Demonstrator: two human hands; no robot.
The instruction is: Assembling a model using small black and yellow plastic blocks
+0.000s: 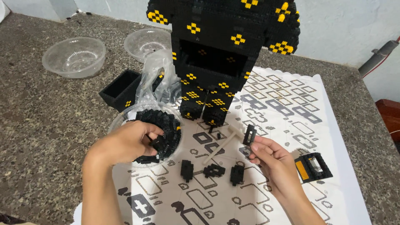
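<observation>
- White paper instruction sheet (333, 125), printed with grey and black block outlines, is lying over the speckled stone counter (41, 125); its near edge is running out of the bottom of the view.
- Both forearms are entering from the bottom edge, cut off there, and the hands are working well apart from each other.
- The right hand (273, 160) is pinching a small black brick assembly (249, 134) upright between fingertips and thumb; its far face is hidden from view.
- A pale plastic brick tool (223, 143) is lying on the sheet just left of that hand, and three small black brick clusters (213, 171) are sitting nearer, between the two arms.
- A black-and-orange brick piece (312, 167) is resting right of the right wrist.
- The left hand (125, 141) is reaching into a clear plastic bowl (116, 121) of loose black bricks (166, 125), fingers curled into the pile; whether they are gripping any brick is hard to tell.
- Behind it, a crumpled clear bag (156, 71) is partly covering an open black brick box (118, 88).
- The large black figure model (221, 54) with yellow diamond marks is standing on the sheet, its top cut off.
- Two empty clear bowls (75, 56) are sitting farthest back.
</observation>
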